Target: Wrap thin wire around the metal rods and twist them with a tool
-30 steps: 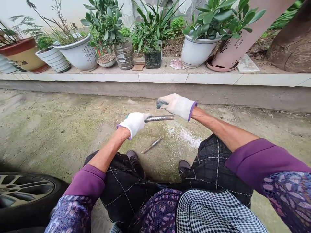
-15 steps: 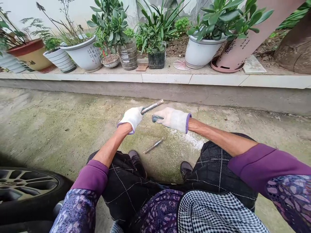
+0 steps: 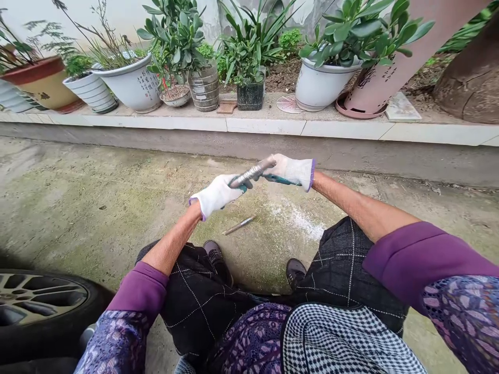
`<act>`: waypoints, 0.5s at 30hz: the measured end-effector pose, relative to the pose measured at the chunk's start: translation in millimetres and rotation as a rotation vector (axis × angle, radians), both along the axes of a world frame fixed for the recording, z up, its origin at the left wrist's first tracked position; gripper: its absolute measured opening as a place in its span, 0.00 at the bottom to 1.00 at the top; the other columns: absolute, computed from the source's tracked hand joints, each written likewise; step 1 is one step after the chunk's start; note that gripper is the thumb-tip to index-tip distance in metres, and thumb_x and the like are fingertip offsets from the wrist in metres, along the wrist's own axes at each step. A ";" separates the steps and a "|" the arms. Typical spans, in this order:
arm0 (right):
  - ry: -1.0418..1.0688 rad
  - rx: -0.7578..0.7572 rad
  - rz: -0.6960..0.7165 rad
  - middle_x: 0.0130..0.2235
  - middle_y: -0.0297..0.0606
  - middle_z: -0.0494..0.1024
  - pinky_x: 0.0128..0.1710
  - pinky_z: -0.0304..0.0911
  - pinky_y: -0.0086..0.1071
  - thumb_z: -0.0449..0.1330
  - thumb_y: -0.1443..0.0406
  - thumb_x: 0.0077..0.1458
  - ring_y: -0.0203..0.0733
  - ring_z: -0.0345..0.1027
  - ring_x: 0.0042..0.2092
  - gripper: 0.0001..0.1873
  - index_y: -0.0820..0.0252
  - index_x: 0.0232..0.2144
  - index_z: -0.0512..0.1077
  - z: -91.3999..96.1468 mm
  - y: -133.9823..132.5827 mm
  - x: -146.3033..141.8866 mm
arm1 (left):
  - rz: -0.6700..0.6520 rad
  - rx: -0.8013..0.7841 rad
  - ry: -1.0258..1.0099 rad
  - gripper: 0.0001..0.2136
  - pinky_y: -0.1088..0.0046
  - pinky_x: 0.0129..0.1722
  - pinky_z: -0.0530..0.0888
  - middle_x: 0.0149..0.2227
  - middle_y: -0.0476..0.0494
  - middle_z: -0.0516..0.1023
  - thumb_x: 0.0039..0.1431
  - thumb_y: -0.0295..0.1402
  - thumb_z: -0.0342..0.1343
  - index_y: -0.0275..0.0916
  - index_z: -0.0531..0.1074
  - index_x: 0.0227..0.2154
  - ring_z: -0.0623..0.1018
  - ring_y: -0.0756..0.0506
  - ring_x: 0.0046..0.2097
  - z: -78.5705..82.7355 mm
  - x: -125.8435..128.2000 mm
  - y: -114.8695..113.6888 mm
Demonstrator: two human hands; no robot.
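Observation:
My left hand [image 3: 224, 191], in a white glove with a dark green palm, is closed around the lower end of a short rod [image 3: 253, 171]. The rod has a silvery, ribbed middle, slightly blurred, and tilts up to the right. At its upper end is my right hand [image 3: 288, 171], gloved alike, with the fingers closed about the tip and partly hiding it. Below the hands, a second thin rod [image 3: 238, 226] lies on the concrete, brownish at one end and silvery at the other.
White powder [image 3: 306, 223] is scattered on the concrete ground [image 3: 117, 192]. A low tiled ledge [image 3: 265, 126] with several potted plants runs across the back. A car wheel [image 3: 42, 298] stands at lower left, and a checked cloth [image 3: 346, 337] shows by my lap.
My right hand has moved up and right and closed on the rod's far end. The left hand has shifted slightly right with the rod, which now tilts more steeply.

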State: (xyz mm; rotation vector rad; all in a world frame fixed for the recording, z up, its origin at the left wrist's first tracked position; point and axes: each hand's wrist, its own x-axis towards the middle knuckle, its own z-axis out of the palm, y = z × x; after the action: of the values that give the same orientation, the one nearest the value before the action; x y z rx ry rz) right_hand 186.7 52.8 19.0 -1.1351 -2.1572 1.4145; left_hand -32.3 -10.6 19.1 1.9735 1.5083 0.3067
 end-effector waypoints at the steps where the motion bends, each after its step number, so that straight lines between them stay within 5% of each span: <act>1: 0.007 -0.029 -0.013 0.21 0.28 0.64 0.21 0.46 0.28 0.56 0.62 0.51 0.31 0.49 0.21 0.12 0.64 0.33 0.75 -1.1 -2.1 -3.4 | 0.084 -0.031 -0.117 0.17 0.77 0.22 0.68 0.27 0.50 0.74 0.58 0.37 0.53 0.41 0.77 0.47 0.66 0.53 0.21 2.5 -0.5 -1.2; 4: -0.026 0.049 -0.014 0.22 0.29 0.64 0.22 0.49 0.29 0.54 0.62 0.54 0.32 0.51 0.22 0.13 0.63 0.34 0.76 -3.2 -13.7 -17.8 | 0.289 -0.055 -0.287 0.18 0.78 0.17 0.63 0.23 0.53 0.67 0.55 0.36 0.54 0.40 0.76 0.48 0.59 0.55 0.18 5.9 -1.4 -0.9; 8: -0.149 0.259 0.092 0.29 0.34 0.75 0.30 0.54 0.30 0.55 0.64 0.54 0.35 0.61 0.29 0.10 0.59 0.30 0.76 -3.6 -35.9 -31.3 | 0.403 0.000 -0.157 0.16 0.77 0.20 0.65 0.24 0.51 0.70 0.57 0.35 0.53 0.39 0.77 0.46 0.64 0.53 0.20 -0.2 -6.9 8.1; 15: -0.307 0.446 0.062 0.27 0.32 0.74 0.30 0.50 0.32 0.57 0.65 0.57 0.35 0.59 0.29 0.08 0.58 0.32 0.76 7.2 -34.7 -13.2 | 0.028 0.152 0.635 0.15 0.68 0.41 0.72 0.38 0.37 0.81 0.62 0.34 0.48 0.42 0.77 0.47 0.80 0.41 0.39 -32.6 -7.1 21.2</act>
State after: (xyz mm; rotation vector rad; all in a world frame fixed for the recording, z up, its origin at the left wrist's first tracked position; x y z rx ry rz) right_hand 173.5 18.1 26.2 -1.1714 -2.5623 0.7497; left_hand -39.4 10.6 -13.5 2.3015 1.9405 -0.2306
